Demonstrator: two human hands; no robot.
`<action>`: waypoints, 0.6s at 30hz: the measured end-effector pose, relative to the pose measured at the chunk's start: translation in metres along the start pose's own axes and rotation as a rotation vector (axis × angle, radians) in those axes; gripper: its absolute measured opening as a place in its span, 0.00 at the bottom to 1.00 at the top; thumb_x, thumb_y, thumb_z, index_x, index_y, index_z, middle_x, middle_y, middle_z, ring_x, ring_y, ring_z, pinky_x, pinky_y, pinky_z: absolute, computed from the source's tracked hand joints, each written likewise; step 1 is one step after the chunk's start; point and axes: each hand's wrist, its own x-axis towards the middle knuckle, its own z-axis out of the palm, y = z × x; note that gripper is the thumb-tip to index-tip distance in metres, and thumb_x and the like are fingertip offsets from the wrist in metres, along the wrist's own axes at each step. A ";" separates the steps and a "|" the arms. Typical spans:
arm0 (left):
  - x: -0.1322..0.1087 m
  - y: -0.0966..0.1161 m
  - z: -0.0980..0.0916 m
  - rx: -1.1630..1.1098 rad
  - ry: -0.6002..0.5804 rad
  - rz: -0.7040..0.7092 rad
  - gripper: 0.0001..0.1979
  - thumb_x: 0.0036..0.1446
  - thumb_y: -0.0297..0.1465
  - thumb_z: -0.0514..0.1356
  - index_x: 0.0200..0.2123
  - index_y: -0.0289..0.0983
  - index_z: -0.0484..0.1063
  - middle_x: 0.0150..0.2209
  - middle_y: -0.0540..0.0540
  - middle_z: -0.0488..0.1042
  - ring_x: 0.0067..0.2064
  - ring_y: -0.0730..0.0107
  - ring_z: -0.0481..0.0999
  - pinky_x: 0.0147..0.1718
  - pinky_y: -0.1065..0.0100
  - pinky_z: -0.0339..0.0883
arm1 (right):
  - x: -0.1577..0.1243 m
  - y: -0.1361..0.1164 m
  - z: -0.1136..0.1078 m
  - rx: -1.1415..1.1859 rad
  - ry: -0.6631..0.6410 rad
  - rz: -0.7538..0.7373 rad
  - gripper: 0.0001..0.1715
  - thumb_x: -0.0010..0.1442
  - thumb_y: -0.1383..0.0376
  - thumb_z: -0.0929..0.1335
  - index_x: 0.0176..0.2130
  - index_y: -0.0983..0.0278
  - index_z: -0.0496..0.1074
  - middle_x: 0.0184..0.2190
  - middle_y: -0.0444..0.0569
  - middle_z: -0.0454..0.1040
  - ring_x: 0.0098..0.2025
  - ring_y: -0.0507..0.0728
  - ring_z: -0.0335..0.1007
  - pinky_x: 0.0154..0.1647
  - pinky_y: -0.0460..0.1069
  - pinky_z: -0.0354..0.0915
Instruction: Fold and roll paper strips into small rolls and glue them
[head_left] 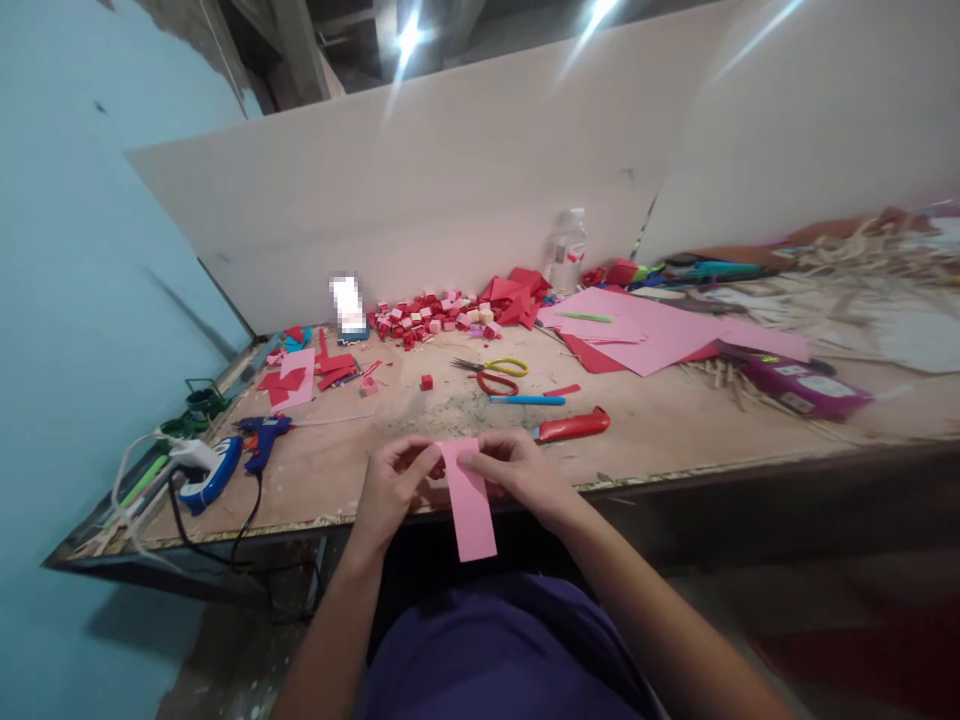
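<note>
A pink paper strip [472,510] hangs down past the table's front edge, held near its top end by both hands. My left hand [401,475] is closed on the strip's left edge, thumb against fingers. On the right edge, my right hand [517,468] pinches the same strip, its thumb lying over the paper. Something small and red shows under the left fingers; I cannot make out what it is. Just beyond the hands lie a red-handled knife [574,426], a blue pen [527,400], scissors [496,376] with yellow and red handles, and a small red paper cube [427,382].
Red and pink paper cubes [431,318] are heaped at the back, beside a lit phone [349,308]. A clear bottle [568,255] stands near pink sheets [660,330]. At left are a blue glue gun [264,438], a power strip [212,475] and hanging cords.
</note>
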 end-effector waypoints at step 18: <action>0.000 0.001 0.005 0.052 0.067 0.082 0.14 0.59 0.41 0.66 0.33 0.35 0.78 0.28 0.48 0.78 0.28 0.70 0.77 0.29 0.71 0.73 | 0.003 0.002 0.001 -0.155 -0.007 -0.061 0.26 0.57 0.48 0.74 0.23 0.67 0.74 0.16 0.40 0.61 0.20 0.48 0.52 0.21 0.46 0.47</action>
